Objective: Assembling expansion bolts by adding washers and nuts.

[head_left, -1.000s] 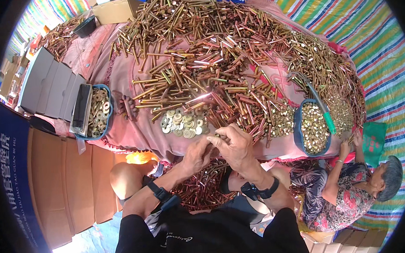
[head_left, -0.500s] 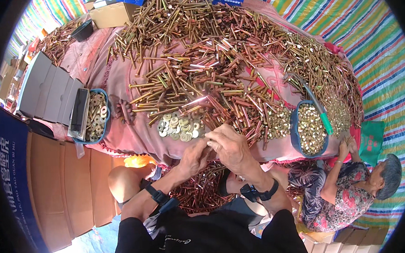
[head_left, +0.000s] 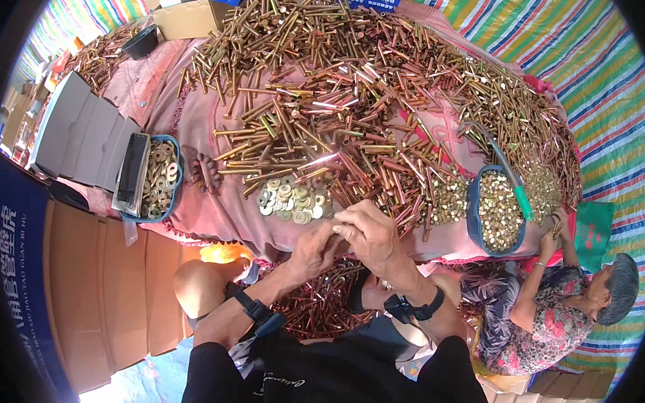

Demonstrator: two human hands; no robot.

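**Close fingerwork above a narrow margin**

Clock directions run from where the two hands meet. Farthest left, between nine and ten o'clock, a blue plastic bin (head_left: 177,164) holds flat washers. At ten, a few dark, stubby pieces (head_left: 206,172) lie on the pink cloth (head_left: 225,217). Nearer, also at ten, loose washers (head_left: 293,201) overlap in a low heap just beside the left hand (head_left: 315,251); a sideways brush of the knuckles could scatter them.

The left fingers are curled, their tips meeting those of the right hand (head_left: 368,232) in a pinch. Whatever they may grip is hidden, so I cannot tell whether they hold a part. Should the pinch loosen, a small piece could fall toward six o'clock, where a dark heap of metal rods (head_left: 310,304) would swallow it.

From twelve round to two spreads a tangle of bolts (head_left: 311,133); reaching in carelessly could roll some into the washers. Toward three, small brassy nuts (head_left: 450,198) lie outside a second blue bin (head_left: 474,219), inviting mixing. Beyond it are a co-worker's hands (head_left: 553,239).
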